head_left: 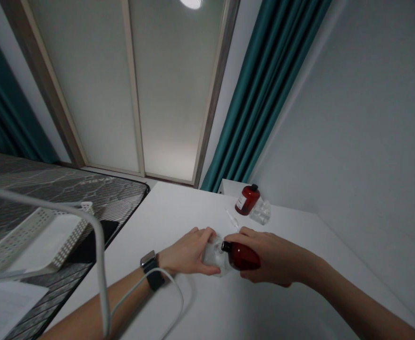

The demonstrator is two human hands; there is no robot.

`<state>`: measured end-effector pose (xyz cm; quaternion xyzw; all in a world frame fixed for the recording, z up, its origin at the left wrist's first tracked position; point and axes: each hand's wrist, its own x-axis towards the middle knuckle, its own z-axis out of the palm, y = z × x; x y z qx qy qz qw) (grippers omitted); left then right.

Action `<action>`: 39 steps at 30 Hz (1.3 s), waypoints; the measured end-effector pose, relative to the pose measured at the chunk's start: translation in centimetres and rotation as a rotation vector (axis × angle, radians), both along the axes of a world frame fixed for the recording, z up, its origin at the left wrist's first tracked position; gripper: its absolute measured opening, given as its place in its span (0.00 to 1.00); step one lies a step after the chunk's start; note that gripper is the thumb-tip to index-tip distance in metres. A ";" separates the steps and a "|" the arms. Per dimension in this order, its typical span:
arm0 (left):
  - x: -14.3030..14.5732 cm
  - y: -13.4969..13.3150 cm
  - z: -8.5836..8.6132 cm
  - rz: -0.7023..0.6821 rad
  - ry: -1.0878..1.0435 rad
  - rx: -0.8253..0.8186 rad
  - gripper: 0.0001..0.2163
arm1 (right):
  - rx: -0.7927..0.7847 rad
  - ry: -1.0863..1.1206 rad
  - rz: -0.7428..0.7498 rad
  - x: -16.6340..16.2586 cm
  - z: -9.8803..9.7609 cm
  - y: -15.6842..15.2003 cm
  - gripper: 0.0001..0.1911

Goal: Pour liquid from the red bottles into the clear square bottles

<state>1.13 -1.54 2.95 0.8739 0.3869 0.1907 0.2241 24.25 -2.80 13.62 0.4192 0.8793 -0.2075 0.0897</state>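
My left hand (193,254), with a dark watch (152,269) on the wrist, is closed around the side of a clear glass vessel (213,257) on the white table (179,208). In my right hand (269,255) lies a dark red bottle (243,256), tipped over so that its black neck points left, at the glass vessel's mouth. Whether anything flows from it I cannot tell. Behind my hands, a second red bottle (248,199) with a black top and white label stands beside another clear glass vessel (260,211). A thin clear stick-like thing (232,218) lies nearby.
A white cable (103,264) loops across the left foreground, over my left forearm. To the left, a white perforated basket (40,241) and a paper sheet (12,307) rest on a patterned grey surface. Teal curtains (257,94) and a wall border the far right side.
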 end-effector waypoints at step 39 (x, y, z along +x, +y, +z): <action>-0.1 -0.2 0.8 0.008 0.057 -0.024 0.27 | 0.002 -0.025 0.012 -0.4 0.6 -0.1 0.32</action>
